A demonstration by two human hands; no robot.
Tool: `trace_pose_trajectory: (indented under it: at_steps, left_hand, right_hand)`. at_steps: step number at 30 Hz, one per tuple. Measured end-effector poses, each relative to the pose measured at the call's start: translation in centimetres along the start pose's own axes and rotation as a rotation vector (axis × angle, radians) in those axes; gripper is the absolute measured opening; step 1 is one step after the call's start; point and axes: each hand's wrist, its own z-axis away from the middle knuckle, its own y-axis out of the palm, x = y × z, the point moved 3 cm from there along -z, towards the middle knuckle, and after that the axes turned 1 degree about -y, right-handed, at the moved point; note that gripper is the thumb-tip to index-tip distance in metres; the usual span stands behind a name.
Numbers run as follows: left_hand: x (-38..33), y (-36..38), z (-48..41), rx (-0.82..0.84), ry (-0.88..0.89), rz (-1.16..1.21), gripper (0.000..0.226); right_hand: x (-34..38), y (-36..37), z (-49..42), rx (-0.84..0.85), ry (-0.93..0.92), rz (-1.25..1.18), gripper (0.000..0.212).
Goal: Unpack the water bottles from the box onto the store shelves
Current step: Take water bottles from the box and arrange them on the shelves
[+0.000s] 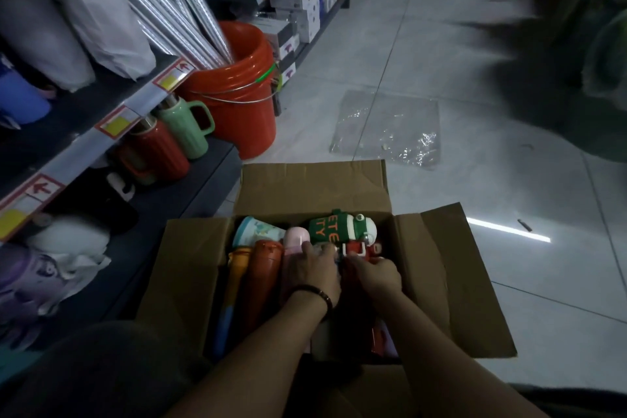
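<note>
- A brown cardboard box (190,265) stands on the pale tiled floor (475,44) beside the shelves with its flaps folded out. Water bottles lie packed side by side inside it.
- Along the box's left wall lie a yellow-orange bottle (237,268) and a rust-brown cylindrical bottle (261,278). A pale-blue printed tumbler (258,231) sits at the far-left corner.
- A glossy pink bottle (294,243) lies mid-box. Across the far edge rests a green bottle with orange letters (327,231) and a white cap.
- The left hand (315,273), with a black bead bracelet (317,293) at the wrist, rests on the pink bottle with fingers stretched forward. Whether they grip it cannot be told.
- The right hand (376,277) curls its fingers over a red bottle with a white clasp (359,249) near the box's right wall.
- On the dark bottom shelf (210,173) stand a ribbed red jug (159,153) and a mint-green handled jug (185,132). Past the shelf's end, an orange plastic bucket (237,88) holds silvery rolls (190,4).
</note>
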Motion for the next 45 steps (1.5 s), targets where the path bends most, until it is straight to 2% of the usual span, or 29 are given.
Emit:
trace_pose_trajectory:
  at_steps: [4, 9, 11, 14, 18, 22, 23, 26, 28, 31, 33, 37, 41, 45]
  left_hand:
    - [0.3, -0.2, -0.2, -0.052, -0.092, 0.089, 0.038]
    - [0.0, -1.2, 0.5, -0.097, -0.061, 0.305, 0.014]
    - [-0.2, -1.3, 0.6, -0.118, -0.021, 0.388, 0.017]
    - [0.0, -1.1, 0.7, -0.145, -0.002, 0.611, 0.017]
    - [1.0, -1.5, 0.5, -0.161, -0.012, 0.795, 0.010]
    - [2.5, -1.4, 1.2, -0.126, -0.043, 0.959, 0.066]
    - [2.8, -1.3, 1.3, -0.092, -0.078, 0.968, 0.067]
    - [3.2, -1.8, 1.5, -0.052, -0.118, 1.010, 0.029]
    - [3.7, -1.9, 1.5, -0.043, -0.128, 1.041, 0.021]
    - [3.9, -2.2, 1.9, -0.055, -0.101, 1.095, 0.046]
    - [4.0, -2.9, 2.2, -0.090, -0.088, 1.138, 0.055]
    - [4.8, -7.1, 3.0, -0.227, -0.015, 1.281, 0.041]
    - [6.5, -13.6, 4.7, -0.373, 0.126, 1.300, 0.055]
    - [9.6, -19.2, 6.8, -0.542, 0.136, 1.264, 0.055]
  right_hand:
    - [3.9, -1.1, 5.1, -0.006, -0.045, -0.104, 0.098]
    - [6.1, -2.3, 7.6, 0.041, -0.103, -0.227, 0.059]
    - [6.1, -2.9, 8.0, 0.083, -0.110, -0.274, 0.053]
    - [5.8, -3.3, 8.5, 0.167, -0.081, -0.371, 0.064]
    - [5.8, -3.8, 9.7, 0.260, -0.046, -0.427, 0.035]
    - [5.7, -4.6, 10.7, 0.364, -0.061, -0.485, 0.018]
    - [5.6, -4.8, 10.8, 0.382, -0.069, -0.497, 0.016]
    - [5.6, -4.7, 10.7, 0.432, -0.088, -0.517, 0.030]
    - [5.8, -4.6, 10.8, 0.462, -0.118, -0.501, 0.038]
    - [7.2, -4.8, 11.4, 0.495, -0.203, -0.444, 0.035]
    - [9.0, -5.2, 12.3, 0.484, -0.269, -0.427, 0.027]
    - [13.5, -5.4, 15.2, 0.489, -0.415, -0.394, 0.030]
    - [18.4, -4.5, 19.8, 0.496, -0.552, -0.396, 0.030]
    - [23.2, -2.3, 24.9, 0.564, -0.684, -0.342, 0.028]
